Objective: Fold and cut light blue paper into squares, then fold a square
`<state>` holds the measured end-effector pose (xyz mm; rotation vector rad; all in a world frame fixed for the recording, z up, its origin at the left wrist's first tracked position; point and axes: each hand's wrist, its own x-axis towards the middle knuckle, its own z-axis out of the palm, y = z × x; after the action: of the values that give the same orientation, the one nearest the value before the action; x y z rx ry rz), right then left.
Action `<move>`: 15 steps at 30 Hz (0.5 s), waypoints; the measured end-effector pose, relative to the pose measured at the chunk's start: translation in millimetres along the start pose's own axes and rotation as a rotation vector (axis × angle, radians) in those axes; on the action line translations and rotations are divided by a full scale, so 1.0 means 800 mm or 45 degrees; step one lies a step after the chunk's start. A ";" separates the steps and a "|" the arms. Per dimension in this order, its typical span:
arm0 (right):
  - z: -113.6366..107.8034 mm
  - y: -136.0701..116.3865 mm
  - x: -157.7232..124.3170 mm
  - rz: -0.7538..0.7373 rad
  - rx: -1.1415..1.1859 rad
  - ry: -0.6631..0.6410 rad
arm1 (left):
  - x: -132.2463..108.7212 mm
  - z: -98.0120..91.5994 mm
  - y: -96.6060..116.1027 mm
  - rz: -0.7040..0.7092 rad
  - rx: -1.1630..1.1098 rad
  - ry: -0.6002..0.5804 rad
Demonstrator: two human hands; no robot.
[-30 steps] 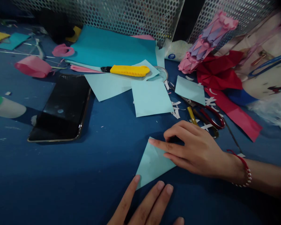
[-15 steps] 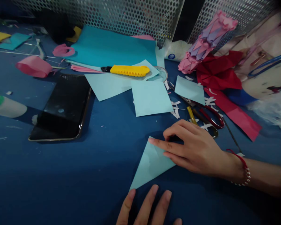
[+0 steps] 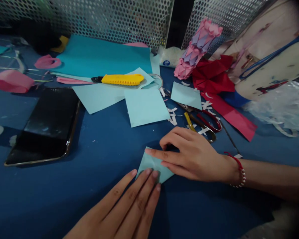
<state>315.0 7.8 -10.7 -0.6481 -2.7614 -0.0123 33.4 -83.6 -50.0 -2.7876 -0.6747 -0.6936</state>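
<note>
A small light-blue piece of paper (image 3: 149,160), folded to a triangle, lies flat on the blue table under both hands. My left hand (image 3: 124,202) reaches in from the bottom, fingers stretched out flat, the fingertips resting on the paper's lower left part. From the right comes my right hand (image 3: 196,154), its outstretched index fingertip pressing near the paper's top corner. Its thumb lies on the right part, and the other fingers are bent. Neither hand grips the paper; the fingers cover much of it. A red beaded bracelet (image 3: 240,171) circles the right wrist.
Light-blue paper squares (image 3: 147,108), scissors (image 3: 206,122) and white paper scraps lie beyond the hands. A yellow cutter (image 3: 123,79) rests on paper farther back. A phone (image 3: 46,122) is on the left. A pink-purple paper tower (image 3: 198,48) leans near the mesh panel.
My left hand has moved up from the paper's lower edge onto the paper. The right hand still presses the top corner. The view has shifted right.
</note>
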 end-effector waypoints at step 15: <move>0.004 0.002 -0.001 0.003 0.042 0.046 | -0.008 0.011 0.005 -0.062 -0.057 0.029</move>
<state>315.4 8.8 -13.8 -0.6361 -2.7201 0.0215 34.0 -87.4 -61.3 -2.8078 -0.7336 -0.7578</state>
